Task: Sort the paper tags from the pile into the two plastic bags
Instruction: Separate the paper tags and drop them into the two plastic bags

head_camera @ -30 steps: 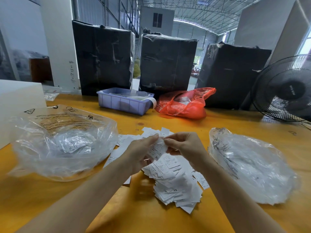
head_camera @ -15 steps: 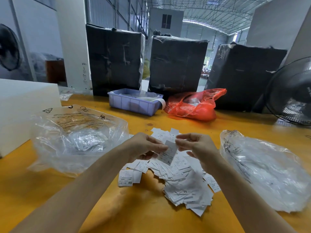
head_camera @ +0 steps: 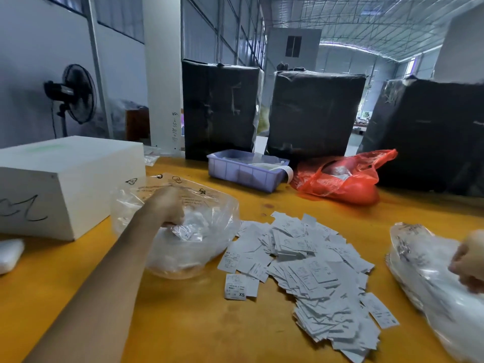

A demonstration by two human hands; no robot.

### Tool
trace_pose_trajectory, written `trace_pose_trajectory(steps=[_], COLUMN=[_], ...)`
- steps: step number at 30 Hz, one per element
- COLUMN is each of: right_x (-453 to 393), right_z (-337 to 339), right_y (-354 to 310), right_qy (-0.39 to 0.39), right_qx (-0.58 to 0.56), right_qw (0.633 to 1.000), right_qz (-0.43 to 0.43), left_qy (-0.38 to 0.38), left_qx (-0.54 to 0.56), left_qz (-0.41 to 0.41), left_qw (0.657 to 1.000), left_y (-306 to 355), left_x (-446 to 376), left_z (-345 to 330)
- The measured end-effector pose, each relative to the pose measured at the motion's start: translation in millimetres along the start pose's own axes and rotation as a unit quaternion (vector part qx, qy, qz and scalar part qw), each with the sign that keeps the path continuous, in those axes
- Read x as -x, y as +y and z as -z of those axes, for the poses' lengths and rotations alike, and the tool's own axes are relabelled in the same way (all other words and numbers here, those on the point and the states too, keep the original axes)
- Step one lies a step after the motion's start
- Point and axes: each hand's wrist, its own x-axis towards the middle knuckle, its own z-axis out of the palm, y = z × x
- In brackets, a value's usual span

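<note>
A pile of white paper tags (head_camera: 314, 271) lies spread on the yellow table (head_camera: 196, 323), with one XS tag (head_camera: 235, 287) loose at its left edge. A clear plastic bag (head_camera: 214, 205) with tags inside sits left of the pile. My left hand (head_camera: 169, 206) reaches down into its mouth, fingertips pinching a paper tag (head_camera: 185, 233). A second clear plastic bag (head_camera: 432, 284) lies right of the pile. My right hand (head_camera: 468, 260) rests on it at the frame's edge with curled fingers. What the right hand holds is hidden.
A white foam box (head_camera: 65, 179) stands left of the left bag, with a small white object (head_camera: 7, 255) in front of it. Behind the pile are a lavender tray (head_camera: 243, 171), a red plastic bag (head_camera: 340, 179) and three black wrapped bales (head_camera: 311, 113). A fan (head_camera: 78, 93) stands far left.
My hands were together above the pile holding a tag. They have parted: the left went into the left bag, the right out to the right bag. My view has turned left.
</note>
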Motion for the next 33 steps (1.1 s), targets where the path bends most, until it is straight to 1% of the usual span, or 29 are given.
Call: trace_pose_trajectory(steps=[1, 2, 4, 5, 7, 9, 10, 11, 13, 16, 17, 19, 21, 22, 24, 26, 27, 28, 29, 30, 31, 32, 33], right_x=[-22.7, -35.7, -30.4, -15.9, 10.4, 24.3, 27.3, 28.0, 26.3, 24.9, 23.8, 21.2, 21.1, 21.2, 23.6, 25.3, 25.3, 26.7, 28.8, 31.4, 34.9, 39.4, 43.4], right_z=[-5.2, -11.4, -21.1, -20.3, -20.6, -21.2, -21.6, -21.9, -23.1, -24.6, -24.3, -20.8, -13.9, -10.4, -4.8, -3.2, -3.2, -3.2, -2.1, -0.4, 2.3, 5.3, 6.9], right_y=[17.5, 29.3, 32.4, 26.8, 6.3, -0.4, -3.2, -4.3, -3.7, -3.3, -2.2, 0.3, -2.1, -3.7, -6.6, -7.8, -8.0, -8.6, -9.9, -12.4, -15.8, -20.6, -26.8], right_qy=[0.019, 0.02, 0.007, 0.023, 0.051, 0.049, 0.041, 0.034, 0.04, 0.06, 0.065, 0.058, 0.065, 0.076, 0.096, 0.103, 0.105, 0.104, 0.097, 0.084, 0.058, 0.018, -0.028], right_qx=[0.043, 0.069, 0.123, 0.129, 0.091, 0.043, 0.042, 0.043, 0.03, -0.01, -0.03, -0.088, -0.138, -0.143, -0.111, -0.071, -0.071, -0.096, -0.157, -0.245, -0.346, -0.444, -0.527], right_qw=[0.999, 0.997, 0.992, 0.991, 0.994, 0.996, 0.996, 0.997, 0.998, 0.998, 0.997, 0.994, 0.988, 0.987, 0.989, 0.992, 0.992, 0.989, 0.981, 0.963, 0.932, 0.888, 0.837], right_qz=[-0.015, -0.028, -0.03, -0.032, -0.038, -0.061, -0.061, -0.057, -0.049, -0.035, -0.03, -0.028, -0.019, -0.006, 0.016, 0.025, 0.029, 0.038, 0.051, 0.071, 0.093, 0.116, 0.143], left_qy=[0.022, 0.045, 0.094, 0.113, 0.147, 0.175, 0.185, 0.198, 0.225, 0.243, 0.232, 0.188, 0.139, 0.119, 0.084, 0.05, 0.035, 0.02, 0.006, -0.01, -0.027, -0.049, -0.082], left_qx=[-0.027, -0.046, -0.075, -0.083, -0.104, -0.12, -0.127, -0.131, -0.107, 0.003, 0.03, 0.044, 0.049, 0.051, 0.053, 0.069, 0.086, 0.106, 0.132, 0.16, 0.188, 0.219, 0.26], left_qz=[0.008, 0.015, 0.022, 0.02, 0.02, 0.019, 0.011, -0.007, -0.074, -0.219, -0.262, -0.332, -0.378, -0.393, -0.405, -0.402, -0.398, -0.393, -0.386, -0.379, -0.371, -0.36, -0.342], left_qw=[0.999, 0.998, 0.993, 0.99, 0.983, 0.977, 0.974, 0.971, 0.966, 0.945, 0.936, 0.923, 0.914, 0.911, 0.909, 0.912, 0.913, 0.913, 0.913, 0.912, 0.909, 0.906, 0.899], left_y=[-1.3, -1.5, 0.6, 6.2, 13.4, 27.0, 33.9, 41.4, 57.4, 81.0, 88.4, 100.2, 107.4, 109.6, 111.8, 112.3, 112.3, 112.5, 113.4, 114.2, 115.4, 117.2, 118.8], left_x=[-0.3, -0.6, -1.7, -2.3, -1.3, 2.8, 5.7, 8.2, 15.6, 36.2, 45.1, 59.9, 69.4, 71.9, 73.6, 73.1, 72.6, 72.6, 72.9, 73.8, 75.1, 76.9, 79.4], left_z=[-3.2, -5.5, -8.7, -11.1, -11.7, -11.9, -12.3, -14.0, -21.3, -38.6, -45.5, -62.7, -82.2, -91.6, -107.2, -115.5, -117.3, -118.1, -118.5, -119.0, -119.6, -120.1, -120.4])
